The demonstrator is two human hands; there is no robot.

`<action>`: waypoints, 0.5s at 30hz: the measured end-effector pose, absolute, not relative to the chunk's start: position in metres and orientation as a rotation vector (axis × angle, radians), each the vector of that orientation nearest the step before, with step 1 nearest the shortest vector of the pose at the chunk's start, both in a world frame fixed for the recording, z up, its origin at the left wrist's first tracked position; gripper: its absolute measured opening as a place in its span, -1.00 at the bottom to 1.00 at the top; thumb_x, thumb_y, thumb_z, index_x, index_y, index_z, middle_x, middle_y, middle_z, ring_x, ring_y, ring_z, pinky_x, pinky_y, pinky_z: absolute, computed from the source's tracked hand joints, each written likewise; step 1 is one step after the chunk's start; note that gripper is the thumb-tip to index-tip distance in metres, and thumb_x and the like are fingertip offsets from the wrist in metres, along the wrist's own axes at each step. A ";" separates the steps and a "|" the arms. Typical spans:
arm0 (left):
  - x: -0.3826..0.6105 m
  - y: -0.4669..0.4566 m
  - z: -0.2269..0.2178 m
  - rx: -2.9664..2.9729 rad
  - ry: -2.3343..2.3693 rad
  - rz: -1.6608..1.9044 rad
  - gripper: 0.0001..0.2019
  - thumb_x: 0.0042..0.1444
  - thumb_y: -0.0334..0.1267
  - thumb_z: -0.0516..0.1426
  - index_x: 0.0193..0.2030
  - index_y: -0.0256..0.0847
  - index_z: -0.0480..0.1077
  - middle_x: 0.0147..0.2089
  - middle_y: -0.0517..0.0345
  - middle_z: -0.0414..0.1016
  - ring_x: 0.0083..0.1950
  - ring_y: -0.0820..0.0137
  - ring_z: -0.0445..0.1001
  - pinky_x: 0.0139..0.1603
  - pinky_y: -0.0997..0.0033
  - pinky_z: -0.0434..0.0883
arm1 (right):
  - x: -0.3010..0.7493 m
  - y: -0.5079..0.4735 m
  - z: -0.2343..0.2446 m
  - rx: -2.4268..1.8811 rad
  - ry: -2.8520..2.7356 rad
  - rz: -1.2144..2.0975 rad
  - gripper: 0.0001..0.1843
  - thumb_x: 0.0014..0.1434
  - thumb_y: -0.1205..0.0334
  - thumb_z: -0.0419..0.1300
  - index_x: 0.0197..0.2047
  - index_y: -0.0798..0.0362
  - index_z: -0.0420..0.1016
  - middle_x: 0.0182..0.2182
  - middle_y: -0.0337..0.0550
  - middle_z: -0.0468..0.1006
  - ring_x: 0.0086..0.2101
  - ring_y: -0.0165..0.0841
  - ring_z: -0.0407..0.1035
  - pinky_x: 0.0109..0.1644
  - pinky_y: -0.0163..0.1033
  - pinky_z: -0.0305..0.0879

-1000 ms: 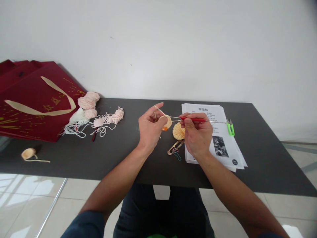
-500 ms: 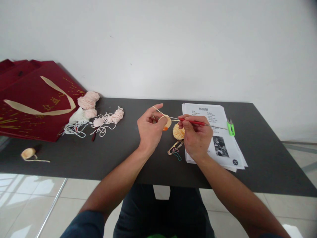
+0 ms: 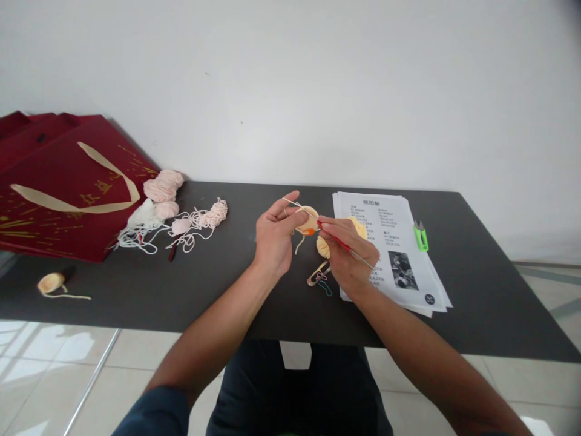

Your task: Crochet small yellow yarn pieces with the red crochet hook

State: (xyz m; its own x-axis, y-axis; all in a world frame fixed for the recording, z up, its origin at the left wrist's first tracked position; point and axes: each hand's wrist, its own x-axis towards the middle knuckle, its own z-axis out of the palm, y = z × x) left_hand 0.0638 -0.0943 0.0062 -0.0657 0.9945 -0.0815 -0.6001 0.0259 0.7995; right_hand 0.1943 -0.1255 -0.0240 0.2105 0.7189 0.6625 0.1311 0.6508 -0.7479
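Note:
My left hand (image 3: 275, 233) pinches a small round cream crochet piece (image 3: 309, 219) between thumb and fingers; an orange stitch marker (image 3: 308, 231) shows on its lower part. Cream yarn runs over the raised left index finger, and a short tail dangles below the piece. My right hand (image 3: 351, 254) grips a crochet hook (image 3: 347, 247) with a red handle and a metal shaft slanting down to the right. The hook's tip is at the right edge of the piece, too small to make out. A yellow yarn ball (image 3: 323, 247) lies behind the right hand, partly covered.
Printed sheets (image 3: 422, 284) lie to the right, with green thread snips (image 3: 421, 236) at their edge. Near the right wrist are a large metal pin (image 3: 316, 274) and small stitch markers. Pink yarn (image 3: 211, 215), red bags (image 3: 59, 181) and another cream crocheted piece (image 3: 51, 283) sit left.
My right hand has moved left and down, bringing the hook close to the crochet piece and tilting it more steeply. More of the piece and the yellow yarn now shows.

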 end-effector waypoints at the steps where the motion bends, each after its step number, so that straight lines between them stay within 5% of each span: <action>1: 0.062 -0.093 0.007 0.626 0.785 1.432 -0.50 -0.17 -0.40 0.44 0.00 -0.21 0.58 -0.39 0.29 0.59 -0.38 0.53 0.51 -0.21 0.45 0.44 | 0.194 -0.125 -0.024 -0.810 -1.317 0.484 -0.75 0.21 0.31 0.39 -0.11 -0.26 0.73 -0.09 -0.20 0.77 -0.11 -0.21 0.63 0.03 0.07 0.61; 9: 0.054 -0.089 0.010 0.710 0.735 1.305 -0.48 -0.20 -0.38 0.46 0.00 -0.17 0.63 -0.45 0.34 0.49 -0.41 0.54 0.45 -0.23 0.46 0.40 | 0.198 -0.113 -0.017 -0.706 -1.035 0.863 -0.86 0.21 0.32 0.39 -0.22 -0.15 0.65 -0.18 -0.29 0.75 -0.43 -0.47 0.50 -0.31 -0.25 0.46; 15: 0.053 -0.090 0.008 0.866 0.858 1.316 -0.47 -0.22 -0.41 0.44 0.01 -0.22 0.63 -0.47 0.32 0.52 -0.44 0.56 0.42 -0.29 0.48 0.39 | 0.212 -0.108 -0.008 -0.742 -1.133 0.781 -0.86 0.18 0.24 0.43 -0.24 -0.09 0.55 -0.25 -0.27 0.71 -0.31 -0.40 0.55 -0.18 -0.20 0.46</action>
State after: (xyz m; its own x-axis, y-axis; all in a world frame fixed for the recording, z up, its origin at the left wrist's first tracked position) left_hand 0.0534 -0.0902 0.0083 0.0640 0.9974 -0.0339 -0.4334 0.0584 0.8993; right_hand 0.2124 -0.1083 -0.0084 0.2306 0.8411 0.4892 -0.1581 0.5284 -0.8341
